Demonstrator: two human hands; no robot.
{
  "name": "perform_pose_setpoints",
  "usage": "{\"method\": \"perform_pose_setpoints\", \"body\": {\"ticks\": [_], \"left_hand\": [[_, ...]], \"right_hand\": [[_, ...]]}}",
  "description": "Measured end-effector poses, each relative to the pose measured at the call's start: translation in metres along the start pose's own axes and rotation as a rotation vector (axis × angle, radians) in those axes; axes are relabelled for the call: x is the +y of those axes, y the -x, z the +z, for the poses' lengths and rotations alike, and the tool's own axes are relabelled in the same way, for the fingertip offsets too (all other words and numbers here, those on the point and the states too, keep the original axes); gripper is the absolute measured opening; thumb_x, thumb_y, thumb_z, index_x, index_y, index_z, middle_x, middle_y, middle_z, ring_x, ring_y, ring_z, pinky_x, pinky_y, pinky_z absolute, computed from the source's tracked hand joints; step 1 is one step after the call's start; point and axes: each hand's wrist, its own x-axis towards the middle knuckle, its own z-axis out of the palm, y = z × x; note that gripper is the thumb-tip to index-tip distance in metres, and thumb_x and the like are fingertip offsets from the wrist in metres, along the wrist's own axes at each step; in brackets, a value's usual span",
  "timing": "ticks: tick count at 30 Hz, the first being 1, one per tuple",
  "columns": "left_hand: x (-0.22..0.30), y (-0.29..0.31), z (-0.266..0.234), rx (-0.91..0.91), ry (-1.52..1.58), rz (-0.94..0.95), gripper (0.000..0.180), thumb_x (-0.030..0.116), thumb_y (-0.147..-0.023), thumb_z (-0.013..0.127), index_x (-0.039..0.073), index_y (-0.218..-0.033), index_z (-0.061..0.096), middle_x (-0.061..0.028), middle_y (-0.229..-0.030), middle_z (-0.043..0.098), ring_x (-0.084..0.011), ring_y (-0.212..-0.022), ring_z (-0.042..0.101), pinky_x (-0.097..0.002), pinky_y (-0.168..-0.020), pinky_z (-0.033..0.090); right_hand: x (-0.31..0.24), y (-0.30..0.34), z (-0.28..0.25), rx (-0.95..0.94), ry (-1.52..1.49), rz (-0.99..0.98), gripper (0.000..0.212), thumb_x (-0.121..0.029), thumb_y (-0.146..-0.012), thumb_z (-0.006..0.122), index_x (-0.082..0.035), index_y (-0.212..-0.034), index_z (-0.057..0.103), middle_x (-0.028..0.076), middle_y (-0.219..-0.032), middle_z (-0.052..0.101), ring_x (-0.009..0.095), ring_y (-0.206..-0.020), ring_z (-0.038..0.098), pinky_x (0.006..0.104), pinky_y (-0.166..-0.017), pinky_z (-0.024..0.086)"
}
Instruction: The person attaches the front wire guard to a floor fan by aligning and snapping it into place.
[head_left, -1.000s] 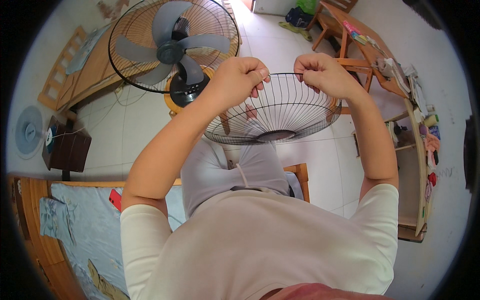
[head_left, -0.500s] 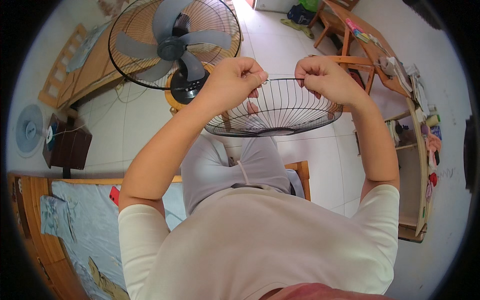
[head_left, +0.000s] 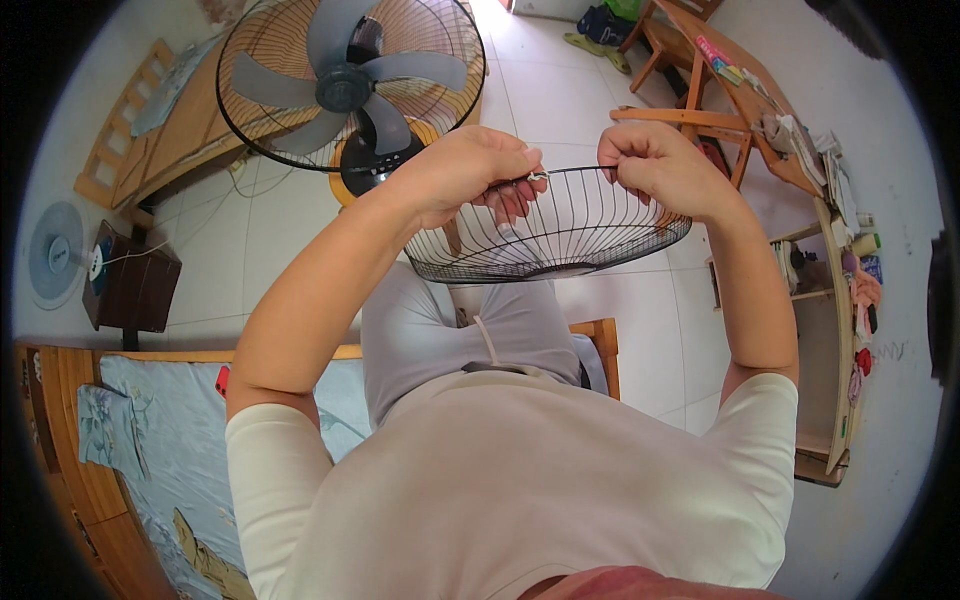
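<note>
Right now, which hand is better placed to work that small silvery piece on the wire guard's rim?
Likely your left hand: it touches or nearly touches the silvery piece. Your right hand pinches the wire guard farther along its rim, seemingly better for steadying.

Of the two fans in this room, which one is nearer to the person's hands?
The large grey-bladed fan, just beyond the left hand; the small pale-blue fan is away at the far left.

Two hands (head_left: 465, 180) (head_left: 665, 172) are on one loose wire guard (head_left: 560, 270); left of it are two fans (head_left: 343, 88) (head_left: 60, 257), one showing five blades (head_left: 270, 83).
</note>
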Motion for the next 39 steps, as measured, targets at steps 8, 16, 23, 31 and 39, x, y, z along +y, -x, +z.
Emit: {"method": "perform_pose_setpoints", "body": {"ticks": [8,16,23,31,39], "left_hand": [[-0.005,0.001,0.002,-0.026,0.055,-0.07,0.019,0.018,-0.089,0.055,0.003,-0.079,0.06,-0.003,-0.072,0.06,-0.0108,-0.064,0.057,-0.0232,-0.059,0.046],[-0.014,0.002,0.005,0.141,0.039,0.193,0.017,0.017,-0.091,0.053,0.004,-0.082,0.06,-0.002,-0.081,0.057,-0.0092,-0.069,0.057,-0.021,-0.062,0.047],[-0.023,0.021,0.013,0.401,-0.587,0.83,0.003,0.004,-0.08,0.061,0.002,-0.081,0.06,-0.0082,-0.077,0.056,-0.017,-0.062,0.06,-0.0263,-0.052,0.046],[-0.022,0.024,0.014,0.516,-0.869,0.982,0.005,0.0,-0.076,0.064,0.001,-0.079,0.06,-0.0071,-0.07,0.054,-0.0184,-0.059,0.05,-0.0268,-0.053,0.041],[-0.017,0.023,0.002,0.292,-0.447,0.582,0.012,0.013,-0.084,0.059,0.002,-0.08,0.063,-0.0057,-0.07,0.059,-0.0159,-0.061,0.055,-0.0269,-0.054,0.044]], "right_hand": [[-0.007,0.004,0.004,-0.03,0.021,0.018,0.009,-0.009,-0.076,0.049,-0.003,-0.072,0.055,-0.003,-0.057,0.047,0.005,-0.05,0.041,0.0225,-0.044,0.036],[0.003,0.002,0.001,-0.002,-0.019,-0.014,0.006,-0.003,-0.073,0.047,-0.003,-0.072,0.052,-0.004,-0.061,0.045,0.003,-0.053,0.04,0.0198,-0.047,0.034],[-0.004,0.001,0.002,-0.017,-0.064,0.032,0.006,0.0,-0.071,0.046,-0.003,-0.072,0.051,-0.004,-0.064,0.046,0.003,-0.053,0.04,0.0191,-0.048,0.033],[-0.004,-0.001,0.007,0.015,-0.05,-0.015,0.008,-0.008,-0.075,0.05,-0.004,-0.072,0.056,-0.004,-0.056,0.045,0.003,-0.049,0.04,0.021,-0.044,0.035],[-0.007,0.001,0.007,0.025,-0.064,-0.055,0.007,-0.008,-0.076,0.051,-0.004,-0.072,0.056,-0.006,-0.055,0.043,0.002,-0.05,0.04,0.0205,-0.044,0.034]]}}
